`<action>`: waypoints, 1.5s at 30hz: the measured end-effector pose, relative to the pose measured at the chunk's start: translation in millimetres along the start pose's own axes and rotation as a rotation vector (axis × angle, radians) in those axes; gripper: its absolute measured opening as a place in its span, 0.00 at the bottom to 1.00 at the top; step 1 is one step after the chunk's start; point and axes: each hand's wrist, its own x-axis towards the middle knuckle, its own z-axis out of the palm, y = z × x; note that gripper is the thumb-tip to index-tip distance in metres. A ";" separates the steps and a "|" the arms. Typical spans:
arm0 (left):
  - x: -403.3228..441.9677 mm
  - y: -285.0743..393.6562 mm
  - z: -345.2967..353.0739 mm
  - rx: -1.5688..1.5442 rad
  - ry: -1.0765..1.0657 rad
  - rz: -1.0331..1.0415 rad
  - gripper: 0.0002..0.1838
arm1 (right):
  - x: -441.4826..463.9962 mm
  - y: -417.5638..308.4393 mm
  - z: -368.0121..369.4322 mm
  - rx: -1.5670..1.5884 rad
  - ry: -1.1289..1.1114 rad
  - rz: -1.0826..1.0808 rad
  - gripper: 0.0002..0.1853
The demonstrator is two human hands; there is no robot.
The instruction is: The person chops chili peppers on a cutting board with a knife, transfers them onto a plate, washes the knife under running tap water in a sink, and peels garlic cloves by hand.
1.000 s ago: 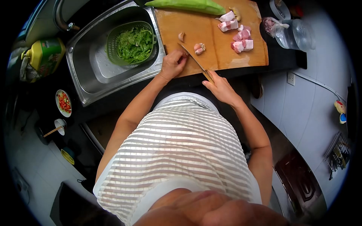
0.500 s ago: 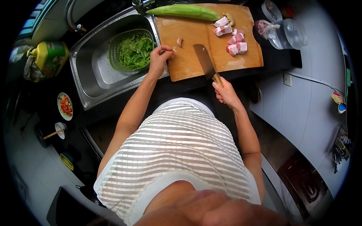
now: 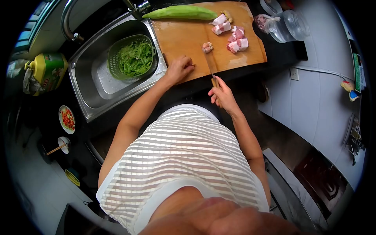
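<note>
My right hand grips the wooden handle of a cleaver, whose blade is turned nearly edge-on over the cutting board. A small cluster of garlic cloves lies at the far end of the blade; whether it rests on the blade or beside it I cannot tell. My left hand is at the board's near left edge, fingers curled and closed. Something tiny shows at its fingertips, too small to name. Pork chunks sit toward the right of the board, with more pork and a ginger piece behind.
A long peeled green gourd lies along the board's back edge. On the left, a steel sink holds a green colander of leafy greens. A plastic jar stands right; a yellow oil jug and chopped-pepper bowl stand left.
My left hand has moved right and nearer me along the board. The cleaver has turned from flat to nearly edge-on. Garlic now lies by the blade's far end instead of left of it.
</note>
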 end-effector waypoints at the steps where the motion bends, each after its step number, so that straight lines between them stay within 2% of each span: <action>1: -4.6 1.0 0.7 -0.004 -0.004 -0.003 0.07 | 0.6 5.7 4.3 0.001 0.002 0.006 0.25; 3: -10.2 2.8 -1.7 -0.161 0.135 -0.126 0.06 | 3.6 11.1 15.2 -0.331 0.103 -0.266 0.26; 4: -12.3 3.4 -4.8 -0.163 0.140 -0.129 0.06 | 3.3 8.7 22.7 -0.471 0.172 -0.398 0.27; 6: -19.8 1.8 -12.7 -0.762 0.285 -0.536 0.04 | 12.3 16.2 30.0 -0.694 0.349 -0.737 0.28; 10: -41.1 -10.7 -25.1 -0.971 0.496 -0.573 0.07 | 18.6 33.0 35.0 -0.951 0.367 -0.738 0.29; 12: -52.0 -12.6 -27.6 -1.017 0.523 -0.585 0.07 | 25.3 46.2 32.5 -1.212 0.263 -0.606 0.30; 16: -74.0 -6.5 -27.2 -1.084 0.577 -0.643 0.08 | 30.2 32.1 25.6 -1.263 0.220 -0.652 0.30; 18: -81.5 -3.3 -27.7 -1.107 0.629 -0.619 0.08 | 27.1 16.0 26.3 -1.194 0.224 -0.741 0.29; 20: -94.5 1.2 -25.1 -1.114 0.668 -0.629 0.08 | 17.3 4.2 34.1 -0.893 0.373 -1.046 0.30; 22: -101.6 2.6 -20.2 -1.110 0.703 -0.621 0.08 | 26.2 22.0 28.2 -0.870 0.355 -1.067 0.31; 24: -111.4 9.2 -15.6 -1.086 0.693 -0.630 0.09 | 35.2 38.7 20.5 -1.379 0.139 -0.675 0.31; 25: -111.3 12.0 -14.6 -1.082 0.700 -0.621 0.09 | 40.7 39.0 19.8 -1.348 0.110 -0.631 0.31; 28: -116.5 25.1 -11.7 -1.003 0.641 -0.621 0.09 | 50.0 40.7 20.1 -1.320 0.124 -0.720 0.30; 30: -121.4 37.2 -7.4 -1.085 0.668 -0.566 0.10 | 50.5 44.0 15.4 -1.324 0.104 -0.690 0.30; 32: -124.8 47.2 -8.6 -1.141 0.684 -0.547 0.09 | 51.6 48.4 10.2 -1.000 0.135 -0.873 0.29; 33: -124.6 52.3 -8.5 -1.201 0.695 -0.538 0.09 | 45.8 42.8 12.5 -0.853 0.211 -1.032 0.29; 34: -122.3 54.5 -4.6 -1.207 0.701 -0.535 0.09 | 40.2 40.4 9.7 -0.860 0.207 -1.035 0.29; 36: -109.4 56.2 3.6 -0.835 0.540 -0.451 0.08 | 22.4 33.6 6.5 -0.484 0.164 -0.752 0.27; 37: -99.1 54.1 13.1 -0.748 0.479 -0.372 0.07 | 10.2 28.2 7.8 -0.241 0.138 -0.593 0.27; 38: -85.2 52.2 23.0 -0.505 0.484 -0.308 0.08 | 5.8 32.9 5.9 -0.246 0.142 -0.594 0.27; 40: -58.0 61.1 33.6 -0.431 0.535 -0.289 0.08 | 2.8 45.8 -0.9 -0.054 0.118 -0.463 0.26; 41: -42.7 46.5 41.0 -0.090 0.536 -0.113 0.09 | 1.5 52.9 -2.3 -0.070 0.142 -0.472 0.26; 42: -25.6 35.0 48.2 0.246 0.529 0.075 0.11 | -8.8 52.0 -5.2 -0.300 0.230 -0.415 0.26; 45: -16.6 21.3 47.0 0.218 0.411 0.036 0.14 | -4.3 60.9 -12.1 -0.475 0.356 -0.622 0.26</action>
